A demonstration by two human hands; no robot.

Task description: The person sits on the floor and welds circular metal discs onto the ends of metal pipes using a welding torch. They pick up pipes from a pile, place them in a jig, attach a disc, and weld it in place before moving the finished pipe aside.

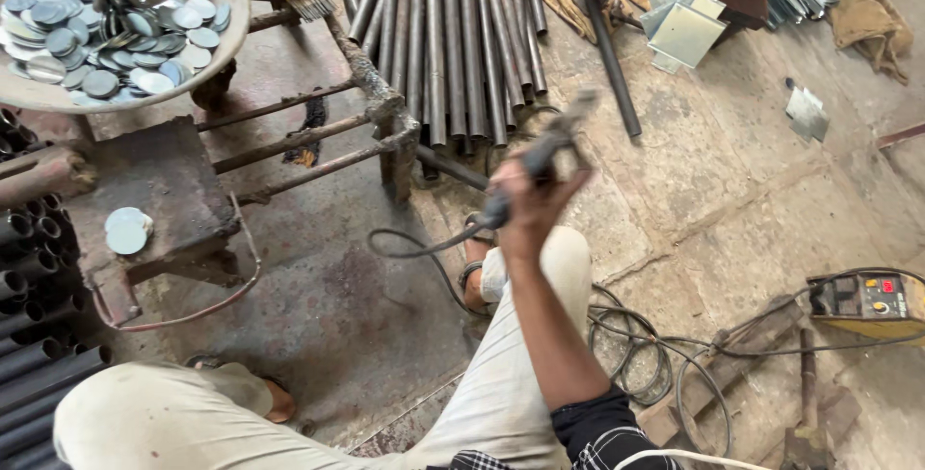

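The right hand point(532, 202) has its fingers curled tight around a welding holder point(541, 157), tip pointing toward one o'clock, cable point(424, 248) trailing toward eight o'clock. The steel pipes point(453, 37) lie at twelve.

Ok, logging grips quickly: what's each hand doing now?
Left hand: not in view.
Right hand: closed around a welding holder with a cable.

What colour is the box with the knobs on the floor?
The box is yellow with a dark panel, seen in the head view.
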